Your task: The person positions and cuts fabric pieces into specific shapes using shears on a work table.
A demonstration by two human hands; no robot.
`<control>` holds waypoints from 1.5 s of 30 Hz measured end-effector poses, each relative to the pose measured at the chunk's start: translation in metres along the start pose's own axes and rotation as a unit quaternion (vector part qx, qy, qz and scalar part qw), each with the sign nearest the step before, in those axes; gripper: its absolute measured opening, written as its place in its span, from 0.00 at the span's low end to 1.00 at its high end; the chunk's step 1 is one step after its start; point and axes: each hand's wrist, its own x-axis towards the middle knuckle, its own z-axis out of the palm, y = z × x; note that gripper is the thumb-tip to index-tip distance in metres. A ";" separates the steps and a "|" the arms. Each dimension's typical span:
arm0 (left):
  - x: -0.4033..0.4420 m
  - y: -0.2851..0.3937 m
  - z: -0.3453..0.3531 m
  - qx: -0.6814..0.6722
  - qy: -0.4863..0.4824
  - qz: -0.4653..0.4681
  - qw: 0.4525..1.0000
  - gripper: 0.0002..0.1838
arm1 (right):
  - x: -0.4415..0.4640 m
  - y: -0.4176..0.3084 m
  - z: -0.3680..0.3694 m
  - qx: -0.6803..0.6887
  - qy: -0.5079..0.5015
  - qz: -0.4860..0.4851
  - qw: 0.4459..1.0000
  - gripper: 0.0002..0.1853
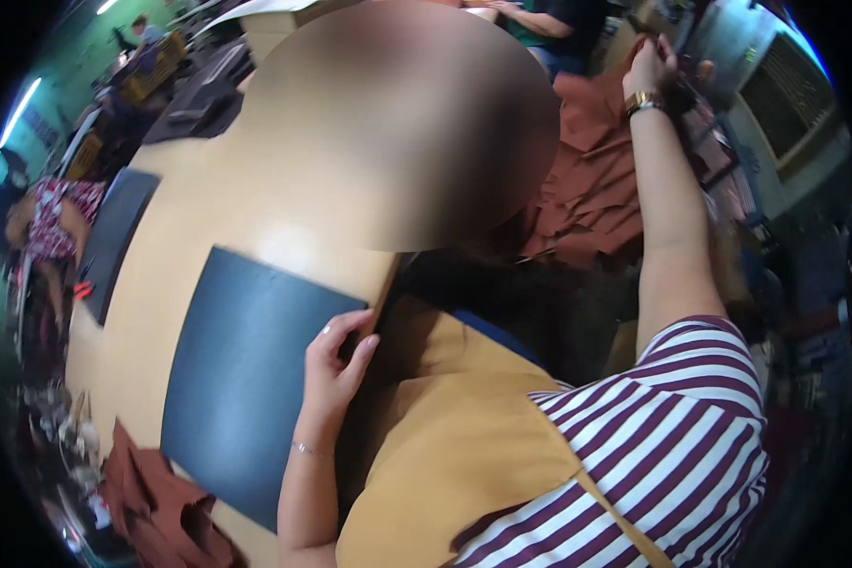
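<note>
Right hand point(649, 71) far out at full reach, at the outer end of a heap of reddish-brown sheets point(592, 175). Heap lies mainly to that hand's left and back toward the body; its long axis runs roughly alongside the outstretched forearm. Right hand clearly the nearer of the two. Fingers curled in at the heap's edge; whether they are clamped on a sheet, cannot tell (fingertips small and turned away).

Left hand point(339, 364) well apart from the heap, which lies ahead and to its right. It sits at the worktop point(185, 204) edge, by the far right corner of a dark mat point(246, 379); fingers loosely bent, thumb apart from them, nothing visible in the grasp. Mat stretches away to that hand's left and back toward the body, long side running near to far.

Between left hand and heap: a dark gap beyond the worktop edge, detail lost. Ahead of the left hand a large blurred patch covers part of the worktop and the heap's left side.

Beyond the mat, left of the left hand: a dark board point(121, 241). Nearer the body, past the mat's near corner: more brown pieces point(151, 497), crumpled.
</note>
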 end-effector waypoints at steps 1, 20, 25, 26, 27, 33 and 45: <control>0.000 0.000 -0.001 -0.006 0.005 -0.001 1.000 0.14 | -0.025 -0.014 0.031 0.054 -0.040 0.021 0.998 0.15; -0.210 0.020 -0.093 0.277 0.434 -0.097 0.852 0.17 | -0.488 -0.188 0.013 0.212 -0.918 0.185 0.281 0.11; -0.199 0.007 -0.100 0.309 0.321 -0.144 0.883 0.23 | -0.465 -0.176 -0.008 0.189 -0.876 0.137 0.421 0.10; -0.191 0.005 -0.104 0.346 0.309 -0.133 0.876 0.24 | -0.462 -0.174 -0.009 0.175 -0.871 0.147 0.435 0.10; -0.181 0.004 -0.108 0.384 0.298 -0.122 0.866 0.25 | -0.459 -0.171 -0.009 0.163 -0.865 0.155 0.449 0.10; -0.135 -0.019 -0.146 0.406 0.327 -0.176 0.835 0.26 | -0.453 -0.162 -0.002 0.148 -0.849 0.082 0.500 0.11; -0.232 0.058 -0.171 0.324 0.250 -0.187 0.893 0.05 | -0.415 -0.076 0.070 0.107 -0.688 0.261 0.668 0.17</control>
